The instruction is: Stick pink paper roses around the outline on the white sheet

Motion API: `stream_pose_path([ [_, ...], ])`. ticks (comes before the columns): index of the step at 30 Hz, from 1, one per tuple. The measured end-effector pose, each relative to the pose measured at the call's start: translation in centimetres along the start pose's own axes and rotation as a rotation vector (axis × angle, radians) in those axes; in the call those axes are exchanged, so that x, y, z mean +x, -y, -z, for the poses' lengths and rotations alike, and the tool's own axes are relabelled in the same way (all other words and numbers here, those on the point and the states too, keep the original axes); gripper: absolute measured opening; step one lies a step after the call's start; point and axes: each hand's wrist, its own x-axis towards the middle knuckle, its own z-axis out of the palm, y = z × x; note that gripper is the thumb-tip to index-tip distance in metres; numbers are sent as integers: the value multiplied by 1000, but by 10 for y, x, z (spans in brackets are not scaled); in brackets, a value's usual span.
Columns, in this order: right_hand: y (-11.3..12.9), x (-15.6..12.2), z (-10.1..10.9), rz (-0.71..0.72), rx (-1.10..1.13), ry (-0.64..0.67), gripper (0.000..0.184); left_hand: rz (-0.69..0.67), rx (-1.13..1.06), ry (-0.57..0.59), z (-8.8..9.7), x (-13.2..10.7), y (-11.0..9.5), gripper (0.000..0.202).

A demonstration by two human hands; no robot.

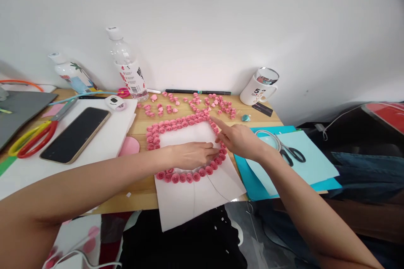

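A white sheet of paper (179, 201) on the table bears pink rolled paper roses (189, 177) set in a frame-like outline. The left side of this outline is more than one rose thick. My left hand (194, 155) lies flat inside the outline, palm down, with its fingertips by the roses on the right side. At the upper right corner my right hand (238, 138) reaches in with its index finger stretched out to the roses and the other fingers curled. No object shows in either hand. Loose pink paper roses (221, 103) are scattered behind the outline.
A water bottle (128, 67), a smaller bottle (71, 73) and a mug (257, 86) stand along the wall. Left lie a phone (75, 134) and red-yellow scissors (34, 138). Black-handled scissors (293, 155) rest on blue paper (325, 183) at right. Black pens (198, 91) lie behind.
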Motion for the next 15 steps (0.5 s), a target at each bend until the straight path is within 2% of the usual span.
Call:
stream_pose_path([
  [3, -6, -9, -6, -8, 179, -222, 57, -211, 137, 59, 4, 2, 2, 39],
  [6, -17, -27, -16, -104, 207, -442, 55, -229, 178, 102, 9, 3, 2, 40],
  [9, -37, -54, -32, -229, 113, -629, 56, -209, 159, 174, 13, 4, 1, 43],
  [12, -58, -83, -53, -261, 11, -704, 61, -202, 121, 229, 15, 4, 3, 44],
  [15, -67, -104, -71, -189, 34, -655, 66, -181, -12, 210, 11, 3, 11, 42],
])
